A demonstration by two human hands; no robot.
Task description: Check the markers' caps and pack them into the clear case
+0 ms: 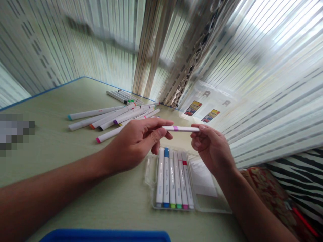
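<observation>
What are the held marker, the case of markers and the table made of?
Held marker: probably plastic, judging by its smooth, even white surface.
Table: perhaps laminate, its pale surface looking matte.
Case: likely clear, shiny plastic, as the table shows through.

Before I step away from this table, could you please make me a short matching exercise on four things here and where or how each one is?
Column one
1. Purple-banded marker
2. Clear case
3. Loose markers
4. Zebra-striped cloth

Column two
A. Spread on the table, beyond the left hand
B. At the right edge of the picture
C. Held at one end by the left hand and at the other by the right hand
D. Lying open, with a row of markers inside

Right pairs: 1-C, 2-D, 3-A, 4-B.
</observation>
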